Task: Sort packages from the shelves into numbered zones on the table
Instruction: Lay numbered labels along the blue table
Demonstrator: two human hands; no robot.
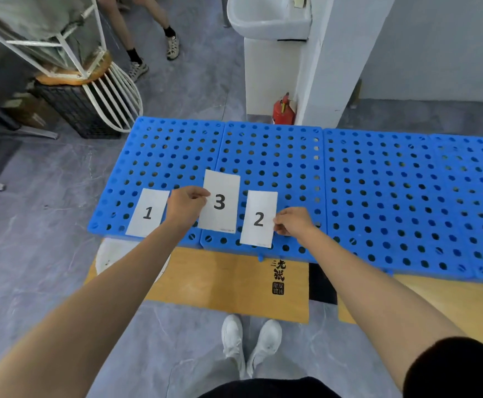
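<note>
Pinching with curled fingers, the left hand (187, 206) holds card 3 (220, 202) by its left edge, and the right hand (292, 224) pinches card 2 (259, 219) by its right edge. Whether either card is lifted off the surface cannot be told.

Nearest, white shoes (251, 343) stand on grey floor, just short of brown cardboard (220, 282) that shows below the table's near edge. On the blue perforated table (378, 182), card 1 (148, 212) lies flat at the left, its lower edge at the near rim, just beside the left hand. Card 3 sits between the other two, over the seam of the first two panels and reaching farther back than its neighbours. Card 2's lower edge lies close to the near rim. The three cards stand apart, not overlapping. Right of card 2, bare blue panels run on to the frame's edge, and more bare surface stretches behind the cards to the far rim.

Beyond the far rim stand a red fire extinguisher (283, 110) against a white pillar (335, 53), a sink (269, 18) above, a black crate (79, 110) to the left, and another person's legs (148, 38).
</note>
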